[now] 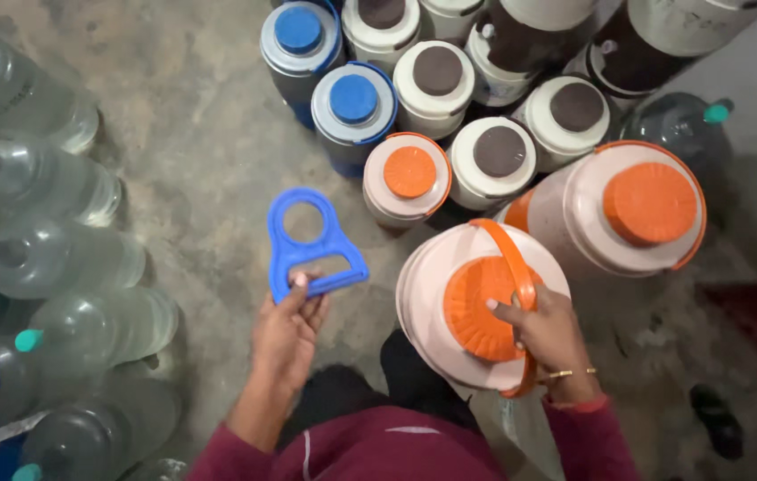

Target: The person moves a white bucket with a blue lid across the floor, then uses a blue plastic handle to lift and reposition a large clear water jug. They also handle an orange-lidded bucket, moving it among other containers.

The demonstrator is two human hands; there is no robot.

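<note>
My right hand (546,337) is closed around the orange carrying handle (514,267) of a white water jug (432,307) with an orange lid (472,307). The fingers wrap the handle where it arches over the lid; the thumb lies on the lid's edge. This jug stands on the concrete floor (200,134) directly in front of my knees.

My left hand (287,331) holds a blue plastic bottle carrier (311,245) at 9 o'clock from the jug. The fingers pinch its lower grip bar, thumb on top; its ring end points to 12 o'clock, clear of the floor.

At 2 o'clock from the held jug, touching it, stands a larger jug with an orange lid (650,203). At 12 o'clock is a smaller jug with an orange lid (409,172). Beyond these, toward 12 and 1 o'clock, stand jugs with brown lids (499,151) and two jugs with blue lids (353,98), packed side by side.

At 9 o'clock, well apart, clear large water bottles (66,258) with teal caps lie stacked on their sides. Another clear bottle (686,125) lies at 2 o'clock behind the larger jug.
</note>
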